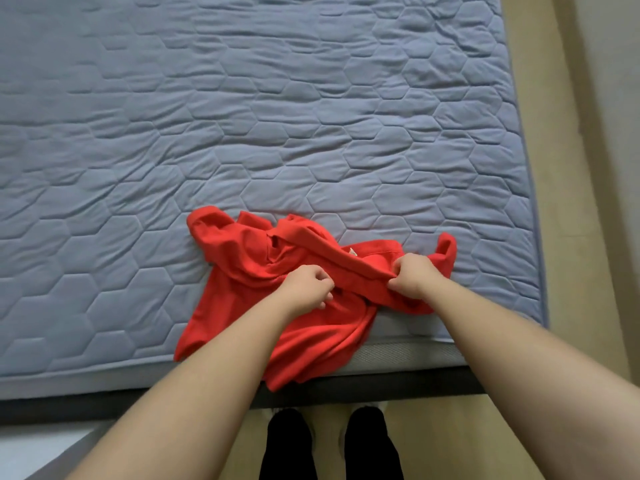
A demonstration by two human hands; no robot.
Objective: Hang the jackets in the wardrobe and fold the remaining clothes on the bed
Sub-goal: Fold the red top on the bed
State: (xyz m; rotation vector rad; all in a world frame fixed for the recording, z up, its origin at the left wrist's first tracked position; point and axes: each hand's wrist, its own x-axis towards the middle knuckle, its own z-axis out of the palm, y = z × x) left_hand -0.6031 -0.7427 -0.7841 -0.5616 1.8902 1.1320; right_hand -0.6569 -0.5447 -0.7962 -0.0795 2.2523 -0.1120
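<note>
While both hands, left hand (309, 285) and right hand (414, 274), are pinching the crumpled red shirt (242, 261) on the bed (242, 116), folding is beginning; spreading it flat is likely coming next.

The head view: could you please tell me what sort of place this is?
Most likely a bedroom in a home. A large bed with a blue-grey quilted cover fills the view, a crumpled red garment lies at its near edge with the left hand and right hand gripping it, and pale wooden flooring runs alongside.
</note>
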